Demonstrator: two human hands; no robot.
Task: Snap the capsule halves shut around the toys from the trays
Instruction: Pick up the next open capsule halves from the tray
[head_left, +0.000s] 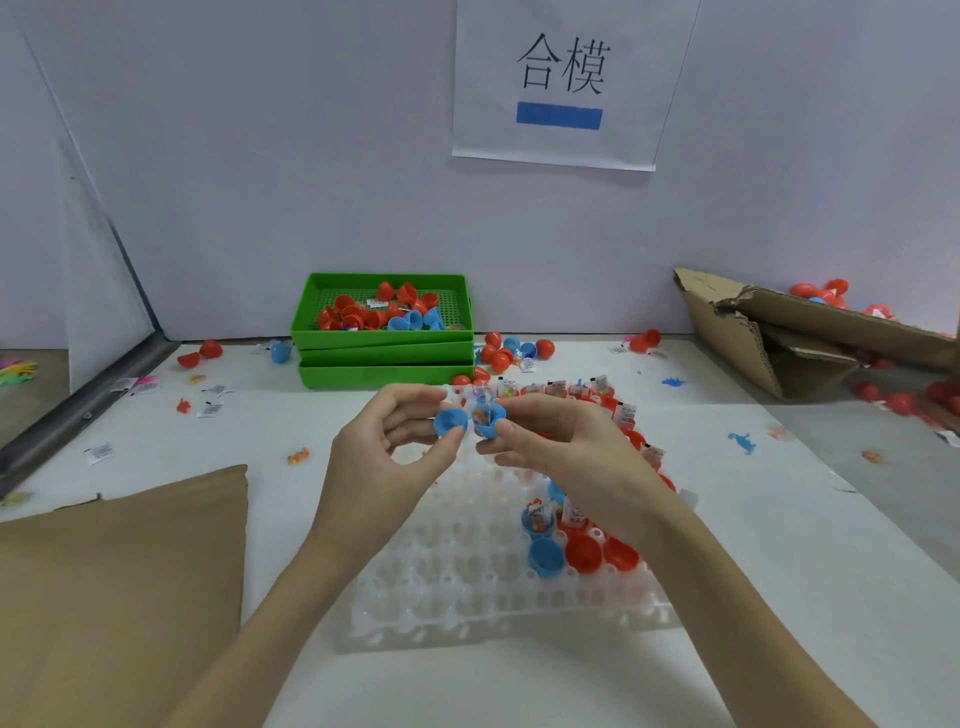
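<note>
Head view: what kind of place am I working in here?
Probably a small toy-packing workstation. A clear cell tray holds open capsule halves, stacked green trays hold loose red and blue halves, and a paper sign hangs on the partition wall.

The blue capsule half (450, 420) in the left hand (387, 452) is smooth, shiny plastic. The other blue half (489, 422) in the right hand (558, 441) looks the same. The tray (467, 587) under the hands is thin, see-through plastic with a soft shine. The green trays (384, 358) are hard plastic, and the top one has a bumpy mesh floor. The brown cardboard sheet (119, 571) looks matt and a bit rough. The torn cardboard box (810, 332) has ragged edges. The table (779, 519) is smooth and matt white. The sign (566, 83) is plain paper.
</note>
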